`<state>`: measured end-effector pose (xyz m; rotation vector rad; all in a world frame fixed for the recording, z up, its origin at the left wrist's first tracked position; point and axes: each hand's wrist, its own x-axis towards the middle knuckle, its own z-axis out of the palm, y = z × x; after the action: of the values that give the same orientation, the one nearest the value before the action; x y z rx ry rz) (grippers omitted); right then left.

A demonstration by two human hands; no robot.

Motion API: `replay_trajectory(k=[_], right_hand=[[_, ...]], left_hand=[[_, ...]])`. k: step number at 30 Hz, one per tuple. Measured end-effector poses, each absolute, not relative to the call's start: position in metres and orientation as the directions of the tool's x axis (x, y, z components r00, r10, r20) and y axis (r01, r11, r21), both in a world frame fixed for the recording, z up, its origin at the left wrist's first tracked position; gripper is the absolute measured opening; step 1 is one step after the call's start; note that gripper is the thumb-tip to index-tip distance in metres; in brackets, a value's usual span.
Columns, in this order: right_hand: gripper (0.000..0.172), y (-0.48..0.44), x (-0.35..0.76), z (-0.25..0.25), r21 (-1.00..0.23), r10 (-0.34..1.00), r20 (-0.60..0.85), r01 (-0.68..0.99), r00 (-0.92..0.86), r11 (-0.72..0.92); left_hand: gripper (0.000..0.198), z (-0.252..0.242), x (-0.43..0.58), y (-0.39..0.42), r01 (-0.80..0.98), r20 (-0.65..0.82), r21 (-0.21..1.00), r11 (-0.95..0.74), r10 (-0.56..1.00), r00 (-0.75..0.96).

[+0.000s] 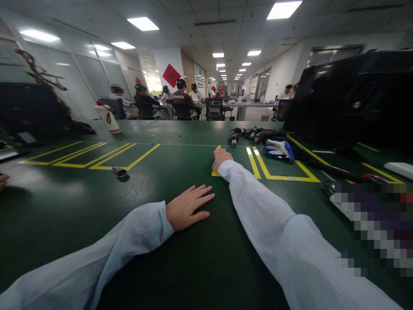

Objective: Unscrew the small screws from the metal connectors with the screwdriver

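Note:
My left hand lies flat on the dark green table, palm down, fingers stretched out and slightly apart, holding nothing. My right hand is stretched far forward, resting on the table near a yellow tape line. Its fingers curl downward and seem to close on a small thin object, too small to name. Both arms wear pale long sleeves.
A small dark cylindrical part lies left of centre inside yellow floor-style markings. A white cup stands at the back left. Tools, cables and blue-white gloves lie at the right, beside black monitors. People sit at far tables.

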<state>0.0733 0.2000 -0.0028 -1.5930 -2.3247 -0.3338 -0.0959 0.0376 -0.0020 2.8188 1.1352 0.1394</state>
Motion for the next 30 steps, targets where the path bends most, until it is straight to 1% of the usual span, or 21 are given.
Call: replay_trajectory(k=[4, 7, 11, 16, 18, 20, 24, 27, 28, 30], right_hand=[[0.030, 0.199, 0.076, -0.001, 0.016, 0.875, 0.348, 0.935, -0.338, 0.355], [0.029, 0.197, 0.078, 0.001, -0.004, 0.887, 0.321, 0.936, -0.332, 0.352], [0.028, 0.190, 0.082, 0.002, -0.042, 0.894, 0.289, 0.928, -0.343, 0.370], [0.024, 0.163, 0.088, 0.000, -0.108, 0.857, 0.305, 0.878, -0.417, 0.465], [0.016, 0.145, 0.090, -0.001, -0.138, 0.823, 0.332, 0.839, -0.462, 0.527], [0.016, 0.122, 0.091, -0.003, -0.165, 0.775, 0.365, 0.784, -0.515, 0.598], [0.021, 0.068, 0.089, -0.005, -0.209, 0.651, 0.424, 0.631, -0.630, 0.747], [0.023, 0.031, 0.088, -0.007, -0.241, 0.549, 0.467, 0.498, -0.693, 0.833], [0.023, 0.022, 0.087, -0.007, -0.295, 0.481, 0.527, 0.380, -0.701, 0.877], [0.021, 0.010, 0.088, -0.008, -0.358, 0.395, 0.594, 0.209, -0.701, 0.910]], left_hand=[[0.052, -0.002, -0.097, 0.039, 0.679, 0.034, 0.133, -0.722, 0.688, 0.725], [0.050, -0.003, -0.097, 0.039, 0.673, 0.072, 0.150, -0.724, 0.687, 0.723], [0.048, -0.004, -0.099, 0.039, 0.657, 0.087, 0.170, -0.735, 0.675, 0.733], [0.046, -0.005, -0.101, 0.039, 0.646, 0.111, 0.183, -0.741, 0.669, 0.735], [0.044, -0.006, -0.103, 0.039, 0.639, 0.138, 0.191, -0.745, 0.665, 0.734], [0.042, -0.005, -0.103, 0.038, 0.636, 0.186, 0.212, -0.742, 0.670, 0.719], [0.039, 0.001, -0.098, 0.027, 0.608, 0.335, 0.304, -0.733, 0.680, 0.652], [0.026, 0.006, -0.089, 0.010, 0.558, 0.449, 0.360, -0.748, 0.663, 0.599], [0.019, 0.007, -0.086, 0.004, 0.541, 0.472, 0.372, -0.754, 0.656, 0.589], [0.016, 0.007, -0.081, -0.006, 0.509, 0.500, 0.399, -0.763, 0.646, 0.577]])
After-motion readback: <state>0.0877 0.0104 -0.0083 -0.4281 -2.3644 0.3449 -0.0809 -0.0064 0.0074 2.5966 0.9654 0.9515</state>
